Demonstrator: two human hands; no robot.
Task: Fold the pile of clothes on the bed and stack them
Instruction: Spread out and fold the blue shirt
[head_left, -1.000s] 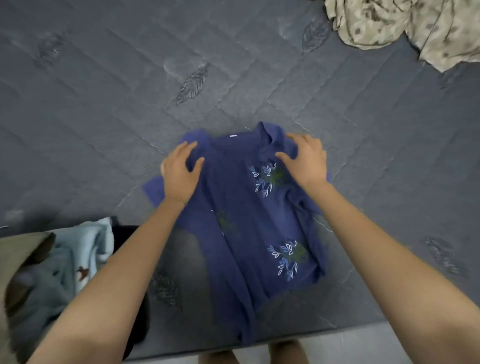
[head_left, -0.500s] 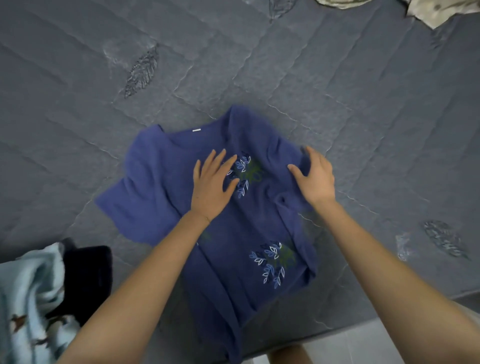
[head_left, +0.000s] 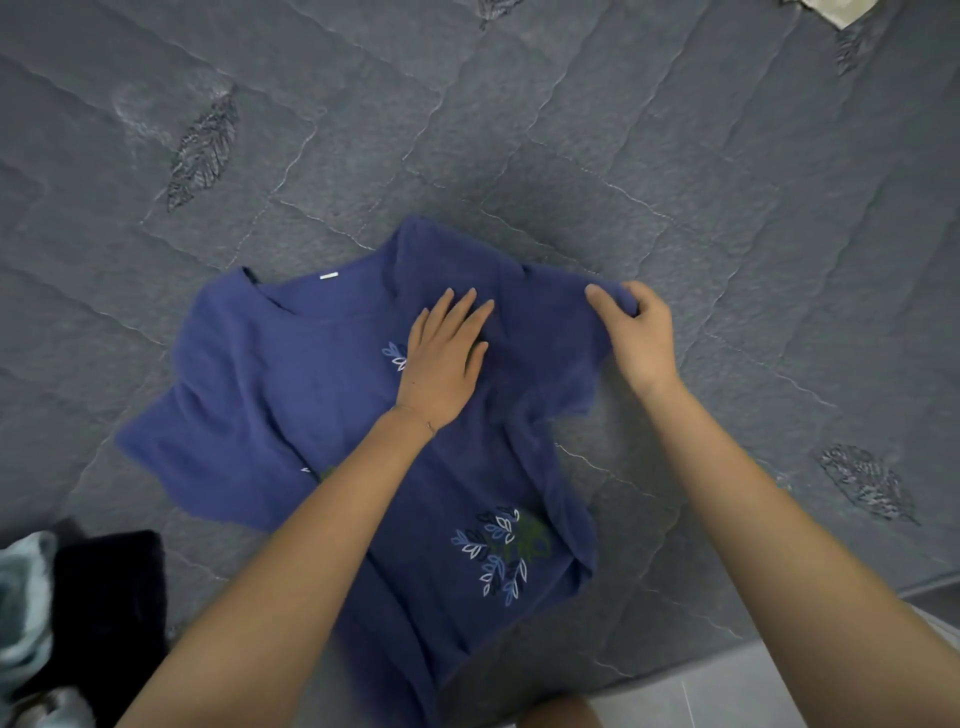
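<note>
A blue T-shirt (head_left: 291, 395) with leaf prints lies spread on the grey quilted bed (head_left: 623, 156), its neck toward the far side and its hem hanging over the near edge. My left hand (head_left: 441, 358) presses flat on the chest of the shirt, fingers straight. My right hand (head_left: 636, 332) pinches the edge of the shirt's right sleeve, pulled out to the right.
At the bottom left lie a black garment (head_left: 109, 597) and a pale blue one (head_left: 21, 618). A beige cloth (head_left: 831, 10) shows at the top right corner. The bed's near edge and pale floor (head_left: 727, 691) run along the bottom right.
My left hand slid from the shirt's left shoulder to its chest. My right hand moved outward and took hold of the right sleeve, spreading it. The view shifted, so the beige cloth is nearly out of frame.
</note>
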